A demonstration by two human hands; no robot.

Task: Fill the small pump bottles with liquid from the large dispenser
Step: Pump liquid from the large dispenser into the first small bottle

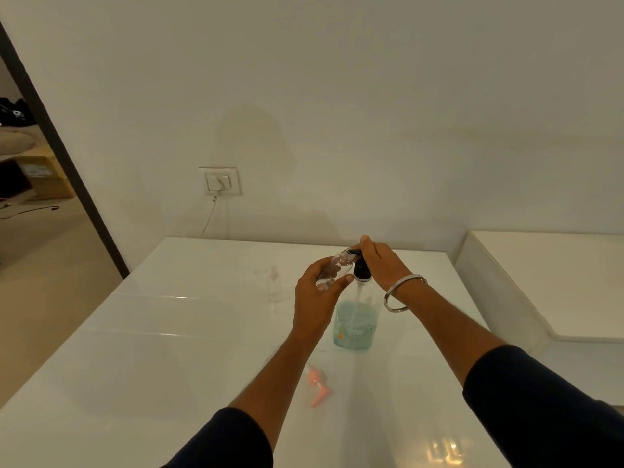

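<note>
The large dispenser [355, 324] stands on the white table [141, 349], its clear body holding blue-green liquid low down and topped by a black pump head [362, 270]. My right hand [380, 263] rests on top of that pump head, fingers laid over it. My left hand [319, 295] grips a small clear bottle [332, 270], tilted with its open neck against the pump's spout. A second small clear bottle [274, 282] stands upright to the left. A pink pump cap [317, 386] lies on the table between my forearms.
A wall socket with a plugged-in cable [219, 182] sits behind the table. A lower white counter [547, 282] adjoins on the right. A doorway [30, 184] opens on the left.
</note>
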